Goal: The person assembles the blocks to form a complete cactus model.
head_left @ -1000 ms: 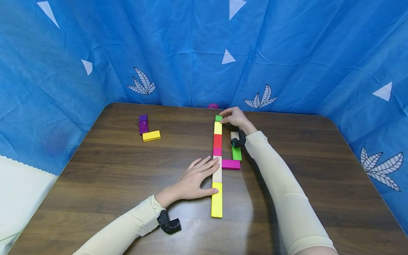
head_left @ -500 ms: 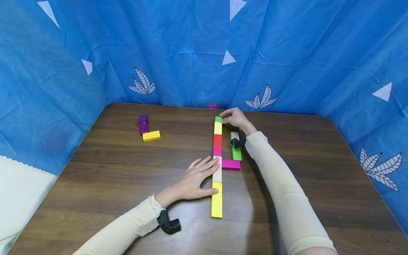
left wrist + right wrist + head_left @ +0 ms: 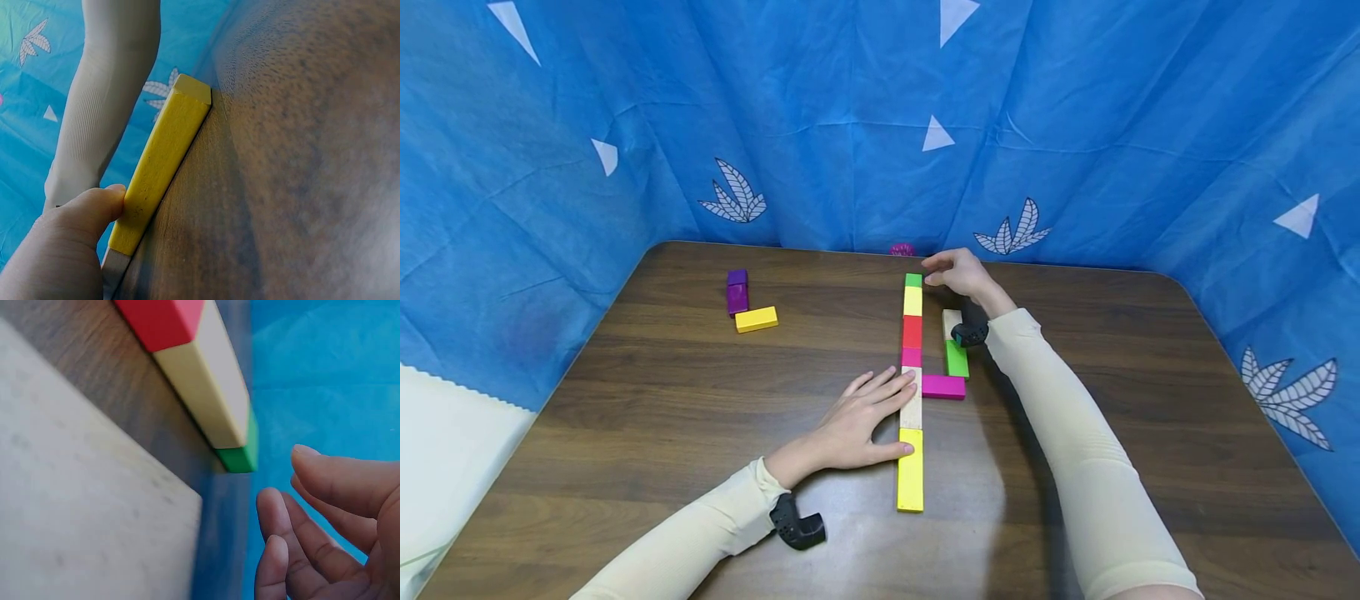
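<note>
Head view: shows a straight row of blocks (image 3: 912, 356) laid from 6 to 12 o'clock on the brown surface (image 3: 647, 417). Has, counted upward from the 6 o'clock end, a long yellow block (image 3: 911, 485), a plain wood block (image 3: 911, 416), a pink block (image 3: 912, 358), a red block (image 3: 912, 332), a light yellow block (image 3: 913, 301) and a green block (image 3: 913, 280). Has a magenta block (image 3: 943, 387) lying crosswise at the plain wood block's 3 o'clock side. Adds a lime block (image 3: 957, 361) at 1 o'clock from that, with a pale block (image 3: 951, 322) at its 12 o'clock end, partly covered by a black wrist device (image 3: 972, 335). Shows the left hand (image 3: 859, 425) released, with fingers stretched onto the plain wood block and thumb on the long yellow block. Shows the right hand (image 3: 961, 273) released too, loosely bent at 3 o'clock from the green block, just beside it. Has a purple piece (image 3: 737, 295) at 10 o'clock, well apart from the row, with a golden block (image 3: 756, 320) close by at 5 o'clock from it.

Left wrist view: shows the long yellow block slanting from 7 to 1 o'clock, with the thumb against its edge. Has a cream sleeve (image 3: 103, 119) at 10 o'clock.

Right wrist view: shows the right hand at 4 o'clock, with nothing between thumb and fingers, apart from the green block near centre. Has a large, blurred pale face at 8 o'clock.
</note>
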`<move>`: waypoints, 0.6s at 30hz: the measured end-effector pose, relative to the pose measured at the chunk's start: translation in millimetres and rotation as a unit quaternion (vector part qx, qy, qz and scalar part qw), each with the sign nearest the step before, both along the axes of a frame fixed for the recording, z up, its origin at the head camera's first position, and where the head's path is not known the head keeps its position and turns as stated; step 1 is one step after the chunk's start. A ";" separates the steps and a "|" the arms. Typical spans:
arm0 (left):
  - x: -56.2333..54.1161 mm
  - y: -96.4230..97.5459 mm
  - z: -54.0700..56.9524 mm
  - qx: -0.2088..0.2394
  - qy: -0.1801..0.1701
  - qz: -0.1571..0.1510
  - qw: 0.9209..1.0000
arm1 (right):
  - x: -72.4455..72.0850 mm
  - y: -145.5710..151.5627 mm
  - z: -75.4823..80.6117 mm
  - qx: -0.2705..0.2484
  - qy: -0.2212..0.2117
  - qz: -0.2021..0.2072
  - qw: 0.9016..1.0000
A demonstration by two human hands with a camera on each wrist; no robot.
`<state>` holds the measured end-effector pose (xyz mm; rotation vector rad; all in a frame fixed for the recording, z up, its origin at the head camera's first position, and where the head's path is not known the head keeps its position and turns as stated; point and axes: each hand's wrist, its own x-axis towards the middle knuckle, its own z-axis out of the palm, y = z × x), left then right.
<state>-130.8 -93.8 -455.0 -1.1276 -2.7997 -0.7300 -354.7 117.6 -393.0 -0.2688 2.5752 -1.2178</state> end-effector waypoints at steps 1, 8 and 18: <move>0.2 0.0 0.1 0.001 0.000 0.000 1.000 | 1.5 2.1 2.3 -0.004 0.003 -0.002 1.000; 1.5 -1.5 -0.3 0.002 0.004 -0.001 1.000 | 21.5 17.9 16.8 -0.034 0.041 -0.004 0.999; 3.7 -2.8 0.1 0.002 0.000 -0.003 1.000 | 73.3 44.2 17.3 -0.050 0.107 -0.003 0.993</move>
